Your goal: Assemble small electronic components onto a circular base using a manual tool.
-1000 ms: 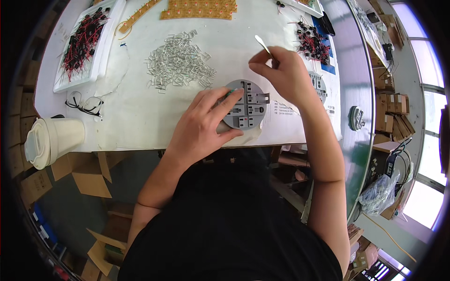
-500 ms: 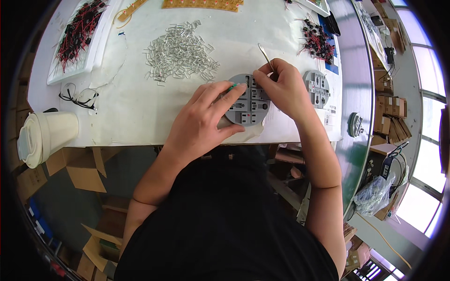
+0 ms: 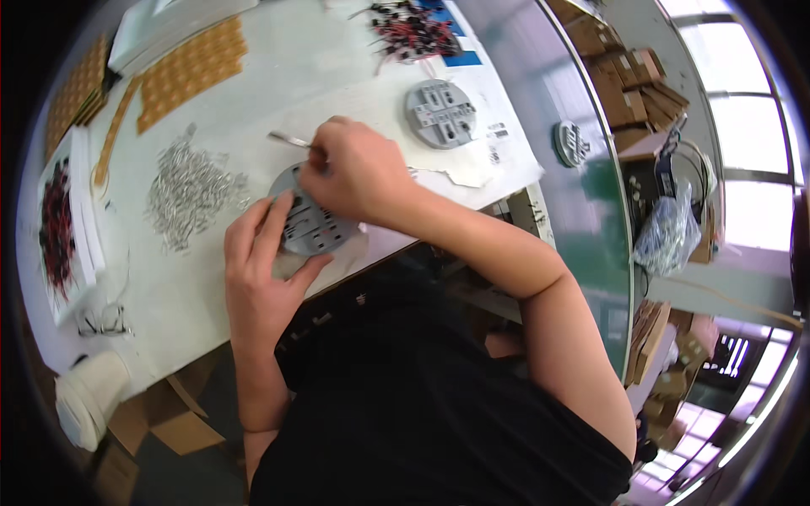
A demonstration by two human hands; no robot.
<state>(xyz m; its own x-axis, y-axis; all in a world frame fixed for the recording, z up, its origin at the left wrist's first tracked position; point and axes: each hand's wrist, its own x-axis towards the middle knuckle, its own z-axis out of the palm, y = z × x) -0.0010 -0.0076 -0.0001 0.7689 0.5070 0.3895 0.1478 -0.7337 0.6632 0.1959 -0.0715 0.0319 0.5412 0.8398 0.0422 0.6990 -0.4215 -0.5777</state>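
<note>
A round grey fixture (image 3: 314, 234) with slots and small blocks lies on the table in front of me, partly covered by both hands. My left hand (image 3: 263, 253) steadies it, fingertips on its upper left face and thumb at its near edge. Above its far right part, my right hand (image 3: 350, 169) is closed around a slim metal tool (image 3: 288, 139), whose rounded end sticks out to the left. The tool's working end is hidden under the fingers. A heap of small bent wire pieces (image 3: 190, 192) lies left of the fixture.
Another round grey fixture (image 3: 440, 114) sits to the right, and a third (image 3: 571, 143) on the green-topped surface beyond. Black parts with red wires (image 3: 413, 34) lie at the back. Orange-brown boards (image 3: 192, 67), eyeglasses (image 3: 105, 320) and a white bin (image 3: 89, 401) are left.
My view has turned and shifted right, so the table appears tilted and further left. Both hands stay at the same fixture, and the metal tool remains in my right hand.
</note>
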